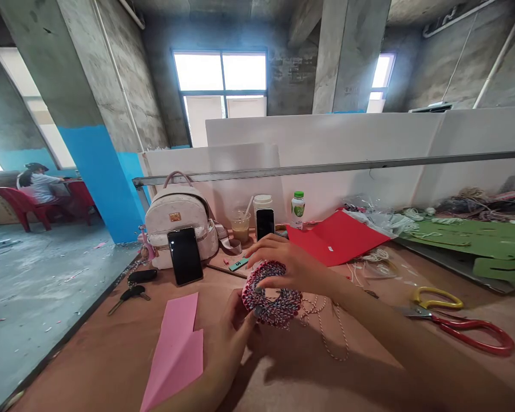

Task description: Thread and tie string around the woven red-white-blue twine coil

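Between my hands is a ring of braided red, white and navy cord (271, 295), with small loops around its edge. My left hand (227, 343) grips it from below and my right hand (289, 264) holds it from above, fingertips on the braid. A loose striped cord (326, 327) lies on the brown table surface (326, 372) just right of the ring. Folded pink paper (175, 355) lies left of my left hand. Red-handled scissors (463, 327) lie to the right, beyond my right forearm.
A pale backpack (180, 214) with a black phone (185, 256) leaning on it stands at the back, near a drink cup (241, 227) and bottle (297, 209). Red card (337, 236) and green sheets (467, 237) lie beyond. A seated person (36, 183) is far left.
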A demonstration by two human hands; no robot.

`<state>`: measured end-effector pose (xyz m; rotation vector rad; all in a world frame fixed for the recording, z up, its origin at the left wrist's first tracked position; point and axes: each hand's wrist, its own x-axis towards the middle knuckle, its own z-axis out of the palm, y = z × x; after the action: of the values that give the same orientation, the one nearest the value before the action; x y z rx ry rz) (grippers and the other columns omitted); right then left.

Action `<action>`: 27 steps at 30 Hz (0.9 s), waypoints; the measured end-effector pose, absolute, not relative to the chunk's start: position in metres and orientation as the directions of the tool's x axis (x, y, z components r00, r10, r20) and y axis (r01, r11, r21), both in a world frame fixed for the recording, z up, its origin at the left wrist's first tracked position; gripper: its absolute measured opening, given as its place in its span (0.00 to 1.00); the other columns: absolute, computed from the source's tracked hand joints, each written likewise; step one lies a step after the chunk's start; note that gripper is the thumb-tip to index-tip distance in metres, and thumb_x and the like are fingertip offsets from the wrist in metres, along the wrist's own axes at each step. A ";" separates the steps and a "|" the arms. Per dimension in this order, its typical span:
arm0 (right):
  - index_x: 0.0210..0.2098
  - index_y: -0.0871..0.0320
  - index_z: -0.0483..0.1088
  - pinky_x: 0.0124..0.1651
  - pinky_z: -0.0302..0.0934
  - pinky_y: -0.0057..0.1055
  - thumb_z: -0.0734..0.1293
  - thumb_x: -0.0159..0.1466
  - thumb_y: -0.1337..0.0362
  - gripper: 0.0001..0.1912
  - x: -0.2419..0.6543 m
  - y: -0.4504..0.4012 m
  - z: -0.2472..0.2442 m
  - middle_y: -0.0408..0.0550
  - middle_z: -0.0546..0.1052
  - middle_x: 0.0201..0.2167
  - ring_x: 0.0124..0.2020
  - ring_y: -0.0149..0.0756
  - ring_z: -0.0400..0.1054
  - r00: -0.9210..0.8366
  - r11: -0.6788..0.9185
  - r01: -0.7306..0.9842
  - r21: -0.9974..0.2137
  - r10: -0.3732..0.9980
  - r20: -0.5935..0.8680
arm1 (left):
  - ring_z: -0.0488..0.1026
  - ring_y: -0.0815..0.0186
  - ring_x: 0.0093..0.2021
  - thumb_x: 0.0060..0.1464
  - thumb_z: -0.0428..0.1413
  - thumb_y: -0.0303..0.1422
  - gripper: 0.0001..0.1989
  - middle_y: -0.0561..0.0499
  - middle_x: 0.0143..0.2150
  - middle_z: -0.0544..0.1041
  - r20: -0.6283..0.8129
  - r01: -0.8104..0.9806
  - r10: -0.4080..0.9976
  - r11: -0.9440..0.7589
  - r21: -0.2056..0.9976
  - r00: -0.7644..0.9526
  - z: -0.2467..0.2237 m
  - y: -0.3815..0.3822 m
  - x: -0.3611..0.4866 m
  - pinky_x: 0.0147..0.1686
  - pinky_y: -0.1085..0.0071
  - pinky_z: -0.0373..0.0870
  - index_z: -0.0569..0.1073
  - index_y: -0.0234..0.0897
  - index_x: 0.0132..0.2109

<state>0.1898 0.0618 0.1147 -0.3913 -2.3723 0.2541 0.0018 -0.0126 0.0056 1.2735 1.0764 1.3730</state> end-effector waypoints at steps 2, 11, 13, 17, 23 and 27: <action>0.45 0.55 0.74 0.57 0.62 0.39 0.73 0.65 0.63 0.09 0.193 0.060 0.119 0.50 0.78 0.50 0.54 0.40 0.68 -0.695 0.919 0.157 -0.361 0.362 0.621 | 0.77 0.56 0.41 0.55 0.64 0.43 0.18 0.47 0.37 0.81 0.168 -0.068 0.986 -0.167 0.984 0.008 0.005 -0.012 0.002 0.41 0.65 0.75 0.78 0.41 0.51; 0.34 0.58 0.76 0.45 0.63 0.32 0.72 0.66 0.70 0.04 0.180 0.057 0.106 0.43 0.79 0.34 0.38 0.36 0.68 -0.711 0.975 0.215 -0.051 0.192 0.676 | 0.75 0.57 0.52 0.59 0.61 0.39 0.13 0.48 0.49 0.81 0.223 -0.031 0.973 -0.222 0.975 0.054 0.001 -0.009 -0.002 0.52 0.66 0.70 0.77 0.46 0.50; 0.34 0.59 0.75 0.42 0.62 0.31 0.69 0.68 0.71 0.05 0.180 0.058 0.104 0.43 0.80 0.32 0.36 0.36 0.67 -0.689 0.974 0.228 0.019 0.148 0.709 | 0.74 0.55 0.52 0.59 0.61 0.40 0.14 0.48 0.48 0.81 0.230 -0.036 0.971 -0.228 0.973 0.059 0.001 -0.009 -0.003 0.53 0.64 0.69 0.77 0.44 0.51; 0.33 0.59 0.75 0.42 0.63 0.32 0.66 0.70 0.72 0.09 0.181 0.061 0.104 0.43 0.81 0.32 0.36 0.37 0.67 -0.737 0.949 0.276 0.150 0.109 0.667 | 0.74 0.54 0.50 0.58 0.61 0.40 0.15 0.47 0.45 0.81 0.236 -0.032 0.970 -0.235 0.972 0.056 0.002 -0.009 -0.003 0.53 0.62 0.69 0.77 0.43 0.51; 0.35 0.60 0.75 0.46 0.65 0.34 0.67 0.69 0.71 0.06 0.182 0.062 0.103 0.47 0.80 0.37 0.40 0.38 0.69 -0.748 0.950 0.296 0.101 0.165 0.643 | 0.74 0.57 0.50 0.60 0.60 0.38 0.12 0.49 0.49 0.80 0.268 -0.045 0.959 -0.265 0.963 0.093 -0.001 -0.007 -0.002 0.50 0.67 0.70 0.76 0.44 0.50; 0.49 0.58 0.73 0.55 0.63 0.39 0.64 0.72 0.67 0.09 0.188 0.058 0.112 0.52 0.78 0.50 0.51 0.40 0.70 -0.725 0.937 0.162 -0.310 0.326 0.607 | 0.76 0.56 0.49 0.59 0.61 0.39 0.15 0.48 0.49 0.80 0.246 -0.062 0.960 -0.240 0.969 0.136 -0.005 -0.009 -0.001 0.45 0.69 0.73 0.75 0.43 0.52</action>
<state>0.1878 0.0581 0.1122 -0.3441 -2.3900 0.3069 -0.0013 -0.0094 -0.0048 1.4164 0.9422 1.2970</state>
